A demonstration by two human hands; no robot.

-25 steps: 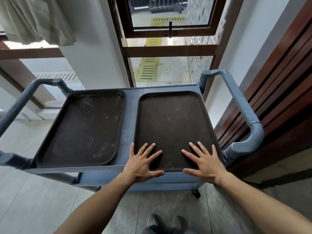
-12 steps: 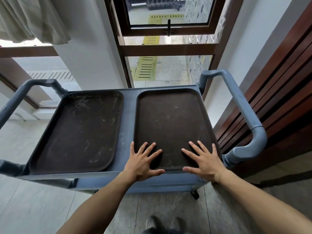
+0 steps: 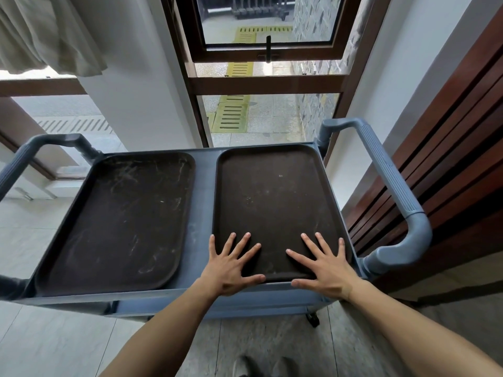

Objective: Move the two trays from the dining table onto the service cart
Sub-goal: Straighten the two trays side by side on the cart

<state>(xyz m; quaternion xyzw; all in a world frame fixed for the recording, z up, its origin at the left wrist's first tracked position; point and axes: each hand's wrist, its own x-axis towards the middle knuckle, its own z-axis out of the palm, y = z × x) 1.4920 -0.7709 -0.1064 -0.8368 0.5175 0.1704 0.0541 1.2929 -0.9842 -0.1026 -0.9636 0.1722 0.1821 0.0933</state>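
— Trays first: where do the two of them lie?

— Both lie flat on the top shelf of the service cart (image 3: 202, 213), side by side with a bare blue strip of shelf between them. The left tray (image 3: 119, 221) fills the centre-left of the frame, dark brown and streaked with pale scratches. The right tray (image 3: 272, 197) sits just right of centre, close to the cart's right edge, cleaner, with a few light specks.

— And the hands?

— Both are at the near end of the right tray, lower centre of the frame. The left hand (image 3: 231, 270) lies palm down with fingers spread, fingertips on the tray's surface near its lower-left corner, thumb along the near rim. The right hand (image 3: 325, 268) mirrors it at the lower-right corner, fingers fanned out flat, thumb against the near edge. Neither is closed around anything; they press down flat.

— What surrounds the cart?

— A ribbed grey right handle (image 3: 392, 191) curves along the right side of the frame, and a matching left handle (image 3: 19, 161) shows at the left edge. A brown-framed window (image 3: 268, 85) stands in the upper centre, a pale curtain (image 3: 46, 36) hangs in the upper left, and dark wooden panelling (image 3: 457, 148) runs down the right. One black caster (image 3: 313, 319) shows under the cart's near right corner.
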